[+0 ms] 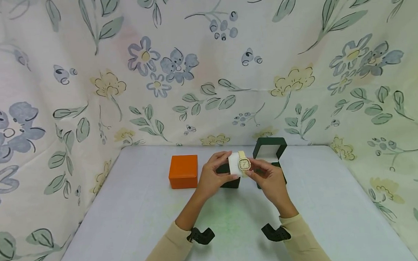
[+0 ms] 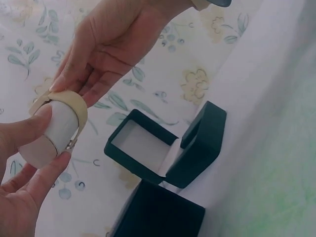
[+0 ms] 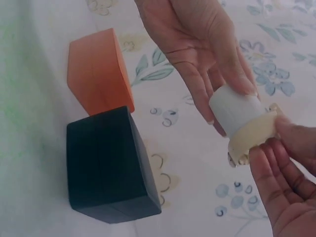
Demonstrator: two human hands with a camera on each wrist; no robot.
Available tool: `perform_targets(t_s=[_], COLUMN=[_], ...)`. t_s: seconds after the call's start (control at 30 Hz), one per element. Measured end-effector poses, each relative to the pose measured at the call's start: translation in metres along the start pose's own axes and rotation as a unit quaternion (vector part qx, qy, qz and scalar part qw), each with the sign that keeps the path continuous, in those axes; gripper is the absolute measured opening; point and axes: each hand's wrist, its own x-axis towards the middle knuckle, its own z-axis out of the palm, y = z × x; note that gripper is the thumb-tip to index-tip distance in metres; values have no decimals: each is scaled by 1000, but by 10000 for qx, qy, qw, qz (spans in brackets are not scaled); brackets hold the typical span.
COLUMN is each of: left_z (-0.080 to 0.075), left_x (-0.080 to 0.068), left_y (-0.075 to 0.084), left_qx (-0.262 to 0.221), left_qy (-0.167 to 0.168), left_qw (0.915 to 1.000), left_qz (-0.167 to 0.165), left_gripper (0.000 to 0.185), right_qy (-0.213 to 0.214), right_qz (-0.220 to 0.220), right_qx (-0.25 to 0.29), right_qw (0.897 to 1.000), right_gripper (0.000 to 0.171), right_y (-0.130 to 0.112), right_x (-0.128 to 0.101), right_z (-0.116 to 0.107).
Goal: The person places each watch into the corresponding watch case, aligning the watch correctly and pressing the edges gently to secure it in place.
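- The watch (image 1: 244,164), strapped round a white cushion (image 1: 234,163), sits between your two hands, lifted above the table (image 1: 135,211).
- Your left hand (image 1: 212,173) curls thumb and fingers round the cushion's bare end.
- Your right hand (image 1: 268,176) pinches the watch's strap with its fingertips.
- Just beyond your right hand stands an open dark green box (image 1: 270,151); under your left, a closed dark box (image 1: 228,181).
- Left of your left hand sits an orange box (image 1: 183,171).

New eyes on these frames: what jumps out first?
Mid-table, both hands hold up a white cushion with a cream-strapped watch wrapped around it: the left hand has its grip on the cushion, the right hand pinches the strap. An orange box sits to the left, and an open dark green box stands behind the hands.
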Motion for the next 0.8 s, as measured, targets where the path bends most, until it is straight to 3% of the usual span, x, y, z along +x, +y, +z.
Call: perform_targets(t_s=[0.2, 0.43, 0.8], left_z=[-4, -5, -5], left_x=[1, 1, 1], left_y=[1, 2, 2], left_qx=[-57, -31, -10], left_qy=[-246, -474, -701], left_qw=[9996, 9988, 9974], left_qz=[92, 79, 173], left_gripper=[74, 73, 74], right_qy=[-457, -1301, -1516], right_qz=[-492, -498, -712], right_qx=[-159, -307, -355], right_qw=[9976, 9898, 9852], right_gripper=[55, 89, 89], right_y=[-10, -1, 11], right_x=[1, 3, 4], right_z=[-6, -13, -19])
